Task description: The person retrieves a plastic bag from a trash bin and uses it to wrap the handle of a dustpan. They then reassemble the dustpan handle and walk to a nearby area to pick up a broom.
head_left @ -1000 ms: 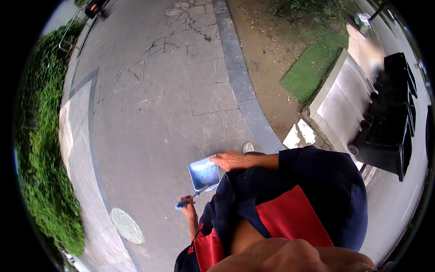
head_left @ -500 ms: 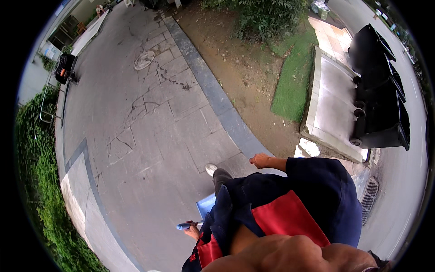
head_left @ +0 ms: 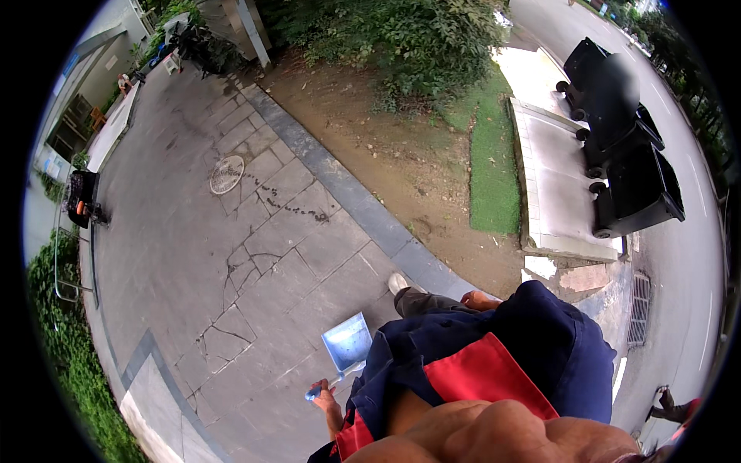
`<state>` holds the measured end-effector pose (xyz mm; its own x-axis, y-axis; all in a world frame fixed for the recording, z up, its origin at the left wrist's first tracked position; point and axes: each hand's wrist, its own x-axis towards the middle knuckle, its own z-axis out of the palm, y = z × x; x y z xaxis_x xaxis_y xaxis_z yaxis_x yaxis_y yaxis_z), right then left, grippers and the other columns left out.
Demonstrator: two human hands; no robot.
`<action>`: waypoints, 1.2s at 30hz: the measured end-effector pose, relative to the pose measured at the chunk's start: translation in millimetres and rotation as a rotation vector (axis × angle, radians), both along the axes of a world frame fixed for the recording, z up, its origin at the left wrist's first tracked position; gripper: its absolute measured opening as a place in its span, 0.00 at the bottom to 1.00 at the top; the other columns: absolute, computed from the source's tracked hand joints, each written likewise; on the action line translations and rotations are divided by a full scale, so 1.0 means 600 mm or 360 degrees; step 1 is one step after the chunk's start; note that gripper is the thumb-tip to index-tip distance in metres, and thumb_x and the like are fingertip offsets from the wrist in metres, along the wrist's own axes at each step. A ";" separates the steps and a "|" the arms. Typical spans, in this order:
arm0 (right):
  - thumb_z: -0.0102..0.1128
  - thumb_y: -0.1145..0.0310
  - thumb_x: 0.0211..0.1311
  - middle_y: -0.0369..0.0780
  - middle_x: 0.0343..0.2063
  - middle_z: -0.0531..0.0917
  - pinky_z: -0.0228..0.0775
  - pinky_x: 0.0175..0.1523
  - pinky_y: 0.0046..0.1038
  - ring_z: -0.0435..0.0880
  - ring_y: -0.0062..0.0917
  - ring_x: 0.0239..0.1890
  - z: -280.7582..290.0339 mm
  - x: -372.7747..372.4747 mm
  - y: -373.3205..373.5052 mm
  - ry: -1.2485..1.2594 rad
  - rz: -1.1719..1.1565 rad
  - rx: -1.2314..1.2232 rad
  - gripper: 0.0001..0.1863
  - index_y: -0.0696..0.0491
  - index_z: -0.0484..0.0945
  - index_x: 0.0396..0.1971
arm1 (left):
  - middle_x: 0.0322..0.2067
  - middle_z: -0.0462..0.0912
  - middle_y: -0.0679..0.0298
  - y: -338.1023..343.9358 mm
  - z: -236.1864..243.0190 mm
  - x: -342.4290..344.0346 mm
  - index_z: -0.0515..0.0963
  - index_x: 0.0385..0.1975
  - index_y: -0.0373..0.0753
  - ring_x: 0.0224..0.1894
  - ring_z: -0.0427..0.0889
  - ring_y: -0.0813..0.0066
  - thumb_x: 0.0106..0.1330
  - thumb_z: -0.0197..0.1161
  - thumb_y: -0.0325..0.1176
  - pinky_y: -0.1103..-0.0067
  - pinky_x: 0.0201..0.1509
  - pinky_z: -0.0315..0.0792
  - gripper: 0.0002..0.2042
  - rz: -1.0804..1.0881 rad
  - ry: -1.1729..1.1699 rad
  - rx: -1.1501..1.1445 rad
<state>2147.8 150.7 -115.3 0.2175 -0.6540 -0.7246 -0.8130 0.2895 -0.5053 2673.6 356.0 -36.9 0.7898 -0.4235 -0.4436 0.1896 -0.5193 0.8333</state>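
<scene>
My left hand [head_left: 326, 397] is closed around the handle of a light blue dustpan [head_left: 347, 339]. Its flat pan extends ahead of the hand, above the grey paving. Close to my body on the other side, my right hand [head_left: 480, 300] hangs beside my dark trouser leg. Its fingers look curled, and nothing shows in them; part of the hand is hidden by my navy sleeve. One of my light shoes [head_left: 397, 283] is on the paving near the dark stone curb [head_left: 347, 193].
Black wheeled bins [head_left: 637, 185] stand on a pale slab [head_left: 552, 181] at the right, beside the road. A bare soil bed with a bush [head_left: 432, 54] lies past the curb. A manhole cover [head_left: 227, 175] and cracked slabs are ahead. A hedge [head_left: 65, 347] borders the left; a person [head_left: 671, 409] is at lower right.
The view has shifted, so more of the path ahead shows. The dustpan now extends farther out from my body. My right hand has drawn back toward my leg. A person has come into view at lower right.
</scene>
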 end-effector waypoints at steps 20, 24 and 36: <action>0.54 0.69 0.56 0.38 0.23 0.80 0.73 0.23 0.23 0.79 0.20 0.20 -0.078 0.687 -0.924 -0.0576 -0.0336 0.0287 0.07 0.52 0.76 0.35 | 0.30 0.75 0.60 -0.477 0.046 0.289 0.71 0.27 0.35 0.29 0.75 0.71 0.43 0.55 0.18 0.77 0.33 0.75 0.10 0.0994 -0.0147 -0.0190; 0.54 0.70 0.56 0.37 0.23 0.80 0.73 0.23 0.21 0.79 0.19 0.20 -0.060 0.847 -1.029 -0.0649 -0.0075 0.0258 0.07 0.52 0.76 0.35 | 0.24 0.74 0.61 -0.577 -0.016 0.422 0.70 0.26 0.35 0.24 0.74 0.74 0.42 0.54 0.18 0.80 0.28 0.72 0.10 0.1068 -0.0130 -0.0237; 0.55 0.69 0.54 0.40 0.24 0.80 0.74 0.25 0.26 0.79 0.24 0.21 0.017 1.010 -1.215 -0.0365 -0.0531 0.0602 0.09 0.53 0.75 0.35 | 0.24 0.75 0.61 -0.929 0.011 0.857 0.70 0.25 0.36 0.23 0.76 0.71 0.45 0.56 0.18 0.79 0.23 0.72 0.08 0.1012 0.0079 -0.0028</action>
<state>2753.6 -578.3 -105.3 0.2228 -0.4175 -0.8810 -0.5275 0.7084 -0.4690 3187.9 -201.7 -30.3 0.8680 0.1137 -0.4834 0.4949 -0.2789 0.8230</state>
